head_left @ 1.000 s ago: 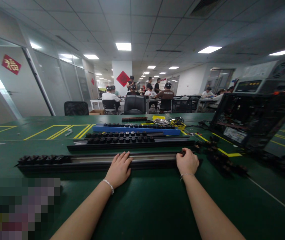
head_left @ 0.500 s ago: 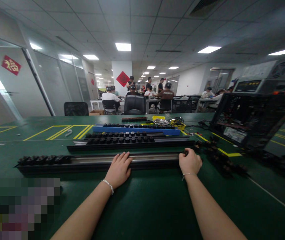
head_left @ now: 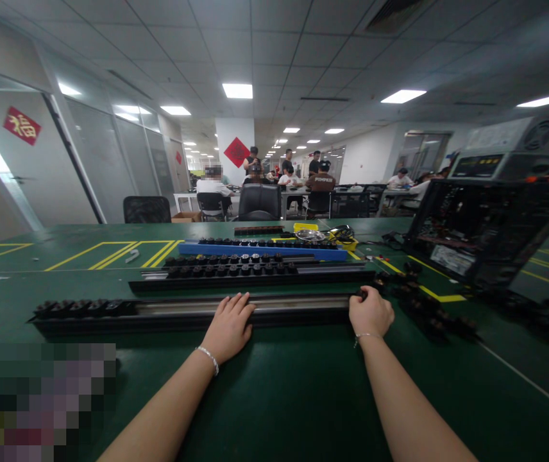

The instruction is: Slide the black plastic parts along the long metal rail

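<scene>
A long black rail with a shiny metal channel lies crosswise before me. Several black blocks with round knobs sit in its left end. My left hand rests on the middle of the rail, fingers stretched out across it, holding nothing. At the rail's right end my right hand is closed, thumb and fingers pinching a small black part that is mostly hidden. Just right of that hand lies a pile of loose black parts on the green table.
Beyond the rail lie another black rail with black blocks and a blue rail. A metal dish sits farther back. An open computer case stands at the right. People sit and stand at tables in the background.
My right hand has shifted slightly to the right at the rail's end, still pinching the small black part. The left hand has stayed in place.
</scene>
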Tool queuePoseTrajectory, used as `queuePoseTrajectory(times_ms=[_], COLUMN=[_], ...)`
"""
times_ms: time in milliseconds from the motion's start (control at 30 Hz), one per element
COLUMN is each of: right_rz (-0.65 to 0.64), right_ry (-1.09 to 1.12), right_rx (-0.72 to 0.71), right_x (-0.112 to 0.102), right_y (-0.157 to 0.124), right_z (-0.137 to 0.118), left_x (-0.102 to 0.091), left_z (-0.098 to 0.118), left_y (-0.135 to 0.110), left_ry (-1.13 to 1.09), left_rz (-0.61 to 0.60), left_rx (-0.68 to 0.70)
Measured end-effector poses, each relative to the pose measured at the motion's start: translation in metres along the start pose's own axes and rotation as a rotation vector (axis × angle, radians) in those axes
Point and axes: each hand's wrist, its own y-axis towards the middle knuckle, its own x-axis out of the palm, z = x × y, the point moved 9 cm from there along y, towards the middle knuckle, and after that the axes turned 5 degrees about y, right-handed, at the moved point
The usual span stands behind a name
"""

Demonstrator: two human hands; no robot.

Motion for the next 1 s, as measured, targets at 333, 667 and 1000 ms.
queuePoseTrajectory(times_ms=[333, 667, 1000], right_rz=[0.015, 0.026, -0.002], right_ry=[-0.010, 0.002, 0.019], right_rx=[0.022, 0.017, 0.047], right_x=[-0.004, -0.002, -0.001], right_y=[0.001, 0.004, 0.008], right_z=[0.001, 0.008, 0.014], left_x=[0.000, -0.001, -0.002], left_z=[0.000, 0.000, 0.000], left_y=[0.000, -0.001, -0.001], left_ry=[-0.004, -0.010, -0.020], left_rz=[-0.008, 0.008, 0.009], left_rx=[-0.010, -0.003, -0.004])
